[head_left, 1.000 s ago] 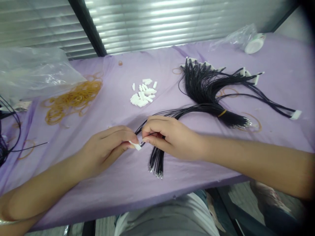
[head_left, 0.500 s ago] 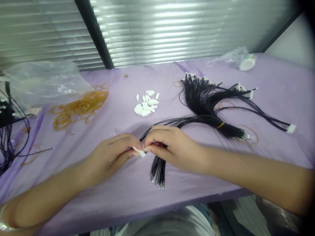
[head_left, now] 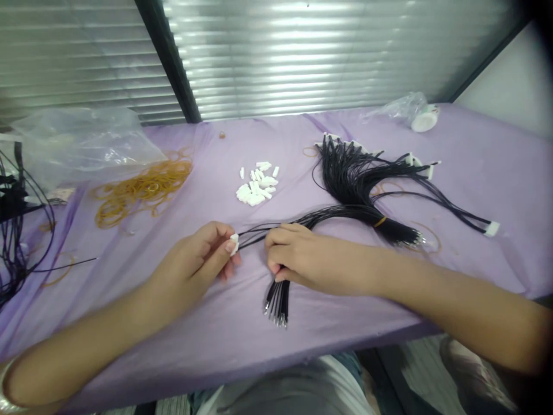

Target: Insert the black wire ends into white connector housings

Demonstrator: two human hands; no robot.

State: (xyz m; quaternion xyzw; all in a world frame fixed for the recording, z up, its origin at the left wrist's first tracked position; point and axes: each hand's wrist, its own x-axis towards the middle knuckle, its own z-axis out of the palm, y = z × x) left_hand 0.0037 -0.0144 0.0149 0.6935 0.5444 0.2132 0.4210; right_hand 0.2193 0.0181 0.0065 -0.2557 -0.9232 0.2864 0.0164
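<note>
Between thumb and fingers, my left hand [head_left: 207, 253] pinches a small white plastic connector housing [head_left: 234, 244]. Thin black wires [head_left: 254, 235] run from the housing toward the right. My right hand [head_left: 298, 253] is closed around a bundle of black wires [head_left: 276, 302], whose metal-tipped ends point toward the table's front edge. Its fingertips are partly hidden. Behind the hands lies a pile of loose white connector housings [head_left: 256, 187]. The bundle's other part bends right to a yellow rubber band [head_left: 380, 221], with metal tips beyond it.
At the back right lie black cables [head_left: 345, 173] fitted with white connectors. A heap of yellow rubber bands [head_left: 142, 187] and a clear plastic bag [head_left: 86, 141] are at the left, by more black wires [head_left: 17, 230]. A white cup [head_left: 425, 119] lies at the back right.
My hands have moved apart. The left went slightly left and up with the white housing, and wires now show between it and my right hand, which has closed on the bundle.
</note>
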